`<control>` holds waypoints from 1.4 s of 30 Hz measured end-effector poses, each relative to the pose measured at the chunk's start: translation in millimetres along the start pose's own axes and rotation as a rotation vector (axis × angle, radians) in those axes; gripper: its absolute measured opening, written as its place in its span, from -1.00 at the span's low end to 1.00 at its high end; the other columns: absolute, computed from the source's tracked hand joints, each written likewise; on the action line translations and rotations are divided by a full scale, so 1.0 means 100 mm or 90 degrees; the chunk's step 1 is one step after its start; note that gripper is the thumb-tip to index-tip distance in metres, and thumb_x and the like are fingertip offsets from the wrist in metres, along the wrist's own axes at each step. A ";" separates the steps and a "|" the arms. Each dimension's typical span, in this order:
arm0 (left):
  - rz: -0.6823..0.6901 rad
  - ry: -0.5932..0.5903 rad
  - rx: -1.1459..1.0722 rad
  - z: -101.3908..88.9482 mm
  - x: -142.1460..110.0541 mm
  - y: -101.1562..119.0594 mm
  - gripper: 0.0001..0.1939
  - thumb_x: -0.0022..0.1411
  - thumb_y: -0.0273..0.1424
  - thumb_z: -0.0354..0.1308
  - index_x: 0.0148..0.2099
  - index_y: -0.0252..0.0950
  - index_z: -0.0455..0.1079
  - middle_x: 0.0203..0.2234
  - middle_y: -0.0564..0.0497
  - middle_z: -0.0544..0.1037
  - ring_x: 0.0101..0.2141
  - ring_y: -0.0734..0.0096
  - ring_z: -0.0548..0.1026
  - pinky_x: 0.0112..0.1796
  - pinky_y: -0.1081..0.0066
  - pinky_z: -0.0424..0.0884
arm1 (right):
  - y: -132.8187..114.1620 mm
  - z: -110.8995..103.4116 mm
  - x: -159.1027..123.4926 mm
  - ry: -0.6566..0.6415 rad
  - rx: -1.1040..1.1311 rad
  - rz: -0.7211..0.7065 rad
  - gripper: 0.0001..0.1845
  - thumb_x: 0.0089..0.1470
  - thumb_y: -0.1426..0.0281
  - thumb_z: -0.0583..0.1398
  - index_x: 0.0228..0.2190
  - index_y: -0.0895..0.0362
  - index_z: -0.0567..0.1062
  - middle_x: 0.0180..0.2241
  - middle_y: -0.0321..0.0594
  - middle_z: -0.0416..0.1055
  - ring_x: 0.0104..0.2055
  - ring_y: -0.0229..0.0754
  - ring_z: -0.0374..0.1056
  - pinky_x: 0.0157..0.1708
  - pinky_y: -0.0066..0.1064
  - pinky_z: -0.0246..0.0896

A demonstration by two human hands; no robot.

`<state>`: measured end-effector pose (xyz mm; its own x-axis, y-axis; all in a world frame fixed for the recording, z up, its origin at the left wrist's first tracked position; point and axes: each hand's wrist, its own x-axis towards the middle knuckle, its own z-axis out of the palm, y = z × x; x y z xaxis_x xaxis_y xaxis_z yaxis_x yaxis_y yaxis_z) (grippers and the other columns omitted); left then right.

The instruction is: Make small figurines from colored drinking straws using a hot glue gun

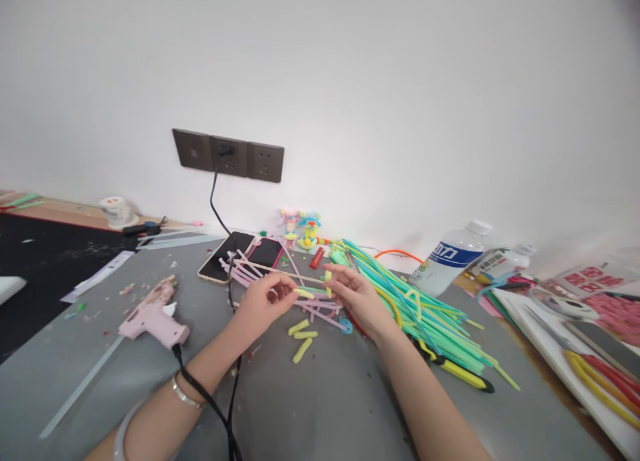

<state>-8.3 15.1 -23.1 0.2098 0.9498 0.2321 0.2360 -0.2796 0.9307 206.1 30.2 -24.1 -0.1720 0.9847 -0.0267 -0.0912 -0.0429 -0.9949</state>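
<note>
Between thumb and fingertips, my left hand [267, 302] pinches a short yellow pipe cleaner piece [303, 293], which points to the right. A second short yellow piece [328, 284] stands upright in the closed fingers of my right hand [357, 301]. The two hands face each other with a small gap between them. Below them on the grey mat [310, 407] lie several loose yellow pieces [302, 341]. Behind the hands, lilac pipe cleaners [315, 309] are spread out. A large bundle of green pipe cleaners [430, 314] lies beside my right hand.
A pink hot glue gun [155, 317] lies at left, its black cord [215, 397] passing my left forearm. Two phones [225, 257], a red lighter [317, 257] and small figures [309, 231] are near the wall. A bottle [450, 257] and yellow cutter knife [463, 373] are at right.
</note>
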 end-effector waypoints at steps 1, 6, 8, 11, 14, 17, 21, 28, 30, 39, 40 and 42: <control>0.000 0.000 0.002 0.00 0.00 0.00 -0.90 0.13 -0.35 0.17 -0.35 -0.28 0.43 -0.52 0.07 0.45 -0.49 0.45 0.40 -0.47 0.50 0.27 | -0.01 -0.01 -0.01 0.004 0.011 0.002 -0.52 -0.09 0.19 0.41 -0.14 0.12 0.54 -0.47 -0.35 0.40 -0.53 -0.33 0.23 -0.53 -0.48 0.12; -0.003 0.007 0.009 0.00 -0.01 0.00 -0.89 0.13 -0.35 0.16 -0.34 -0.29 0.43 -0.51 0.07 0.46 -0.48 0.45 0.41 -0.46 0.50 0.27 | -0.05 0.00 -0.03 0.016 0.054 0.022 -0.58 -0.19 0.17 0.46 -0.35 0.13 0.51 -0.51 -0.32 0.46 -0.48 -0.26 0.37 -0.48 -0.45 0.25; -0.005 0.011 0.014 0.00 -0.01 0.00 -0.89 0.13 -0.35 0.15 -0.34 -0.29 0.43 -0.51 0.07 0.46 -0.47 0.45 0.40 -0.46 0.50 0.26 | -0.05 0.00 -0.03 0.024 0.054 0.025 -0.58 -0.22 0.15 0.47 -0.40 0.13 0.49 -0.54 -0.31 0.47 -0.48 -0.26 0.38 -0.47 -0.46 0.25; -0.011 0.016 0.016 0.00 -0.01 0.01 -0.88 0.12 -0.34 0.15 -0.34 -0.29 0.43 -0.51 0.07 0.45 -0.47 0.45 0.39 -0.46 0.49 0.26 | -0.05 -0.01 -0.02 0.042 0.052 0.018 -0.57 -0.24 0.12 0.47 -0.46 0.12 0.47 -0.58 -0.35 0.43 -0.54 -0.31 0.33 -0.51 -0.48 0.21; -0.014 0.015 0.012 0.00 -0.01 0.01 -0.88 0.12 -0.34 0.15 -0.34 -0.29 0.42 -0.51 0.06 0.45 -0.47 0.44 0.39 -0.46 0.49 0.25 | -0.05 -0.02 -0.03 0.051 0.051 0.009 -0.55 -0.25 0.09 0.47 -0.50 0.12 0.46 -0.58 -0.37 0.40 -0.57 -0.32 0.29 -0.53 -0.48 0.19; -0.010 0.016 0.016 -0.01 -0.01 0.02 -0.88 0.12 -0.34 0.16 -0.35 -0.29 0.42 -0.51 0.06 0.45 -0.47 0.45 0.38 -0.46 0.49 0.25 | -0.06 0.00 -0.04 0.045 0.046 0.001 -0.58 -0.22 0.11 0.47 -0.49 0.12 0.46 -0.54 -0.31 0.47 -0.49 -0.26 0.37 -0.46 -0.45 0.25; -0.002 0.014 0.021 -0.01 -0.01 0.03 -0.89 0.13 -0.35 0.16 -0.35 -0.28 0.43 -0.51 0.07 0.45 -0.48 0.45 0.39 -0.46 0.49 0.25 | -0.03 0.00 -0.03 0.041 0.052 0.005 -0.58 -0.23 0.15 0.48 -0.42 0.11 0.48 -0.42 -0.23 0.57 -0.33 -0.17 0.48 -0.27 -0.38 0.33; 0.002 0.020 0.020 0.00 -0.01 0.03 -0.89 0.12 -0.35 0.17 -0.36 -0.28 0.44 -0.52 0.07 0.46 -0.48 0.45 0.39 -0.48 0.50 0.26 | 0.06 -0.07 0.00 0.054 0.017 0.025 -0.59 -0.16 0.10 0.44 -0.38 0.14 0.56 -0.38 -0.17 0.58 -0.33 -0.16 0.45 -0.37 -0.41 0.24; 0.004 0.017 0.020 0.00 -0.01 0.03 -0.90 0.12 -0.35 0.17 -0.36 -0.28 0.44 -0.52 0.07 0.46 -0.48 0.45 0.39 -0.48 0.51 0.26 | 0.06 -0.07 0.00 0.058 0.010 0.020 -0.62 -0.14 0.10 0.43 -0.41 0.14 0.57 -0.46 -0.25 0.51 -0.44 -0.25 0.34 -0.45 -0.45 0.14; -0.007 -0.005 0.006 0.00 -0.01 0.03 -0.87 0.13 -0.33 0.19 -0.36 -0.29 0.44 -0.53 0.06 0.46 -0.50 0.46 0.39 -0.48 0.51 0.27 | -0.03 -0.01 -0.03 0.031 0.024 0.053 -0.56 -0.23 0.05 0.44 -0.52 0.13 0.48 -0.62 -0.42 0.22 -0.58 -0.34 0.07 -0.55 -0.46 -0.07; -0.008 -0.009 0.005 0.00 -0.01 0.03 -0.87 0.13 -0.33 0.19 -0.36 -0.30 0.43 -0.54 0.06 0.45 -0.50 0.45 0.39 -0.48 0.50 0.27 | -0.04 -0.01 -0.04 0.028 0.025 0.055 -0.55 -0.24 0.06 0.44 -0.52 0.13 0.47 -0.62 -0.42 0.22 -0.58 -0.34 0.07 -0.55 -0.46 -0.08; -0.012 -0.015 0.003 0.00 -0.01 0.03 -0.86 0.13 -0.32 0.19 -0.36 -0.29 0.43 -0.54 0.06 0.45 -0.49 0.45 0.39 -0.48 0.50 0.27 | -0.03 -0.01 -0.04 0.022 0.024 0.052 -0.56 -0.22 0.07 0.44 -0.52 0.12 0.46 -0.61 -0.42 0.21 -0.58 -0.34 0.05 -0.56 -0.46 -0.09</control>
<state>-8.0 13.3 -20.8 0.2271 0.9515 0.2076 0.2439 -0.2620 0.9337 208.0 26.8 -20.8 -0.1458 0.9829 -0.1122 -0.1146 -0.1294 -0.9849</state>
